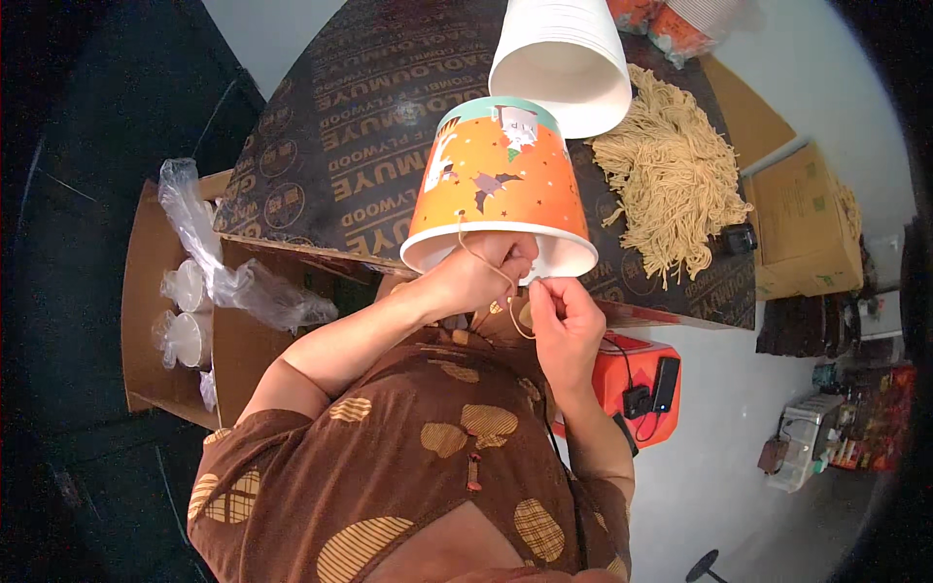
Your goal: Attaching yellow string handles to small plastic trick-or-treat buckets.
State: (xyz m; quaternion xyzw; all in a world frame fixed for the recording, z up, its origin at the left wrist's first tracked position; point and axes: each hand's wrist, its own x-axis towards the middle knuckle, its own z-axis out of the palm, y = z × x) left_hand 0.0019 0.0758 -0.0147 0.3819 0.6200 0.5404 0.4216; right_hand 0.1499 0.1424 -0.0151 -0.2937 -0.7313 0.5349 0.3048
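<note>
An orange paper bucket (498, 194) with a teal band, a bat and white figures lies tipped, its white-rimmed mouth toward me. From a hole near the rim, a tan cord (474, 251) runs over my left hand (496, 260) and hangs in a small loop below. Curled at the mouth, the left hand's fingers are closed on the cord, their tips partly hidden. Close beside them my right hand (567, 316) pinches the cord at the rim's lower edge. A loose heap of tan cords (671, 175) lies to the right of the bucket.
Nested white buckets (562, 73) stand behind on the dark plywood table (321, 146). An open carton (160, 369) with plastic-wrapped white items is at left. A red stool (632, 389) bears a black device with cables. Another carton (812, 219) stands right of the table.
</note>
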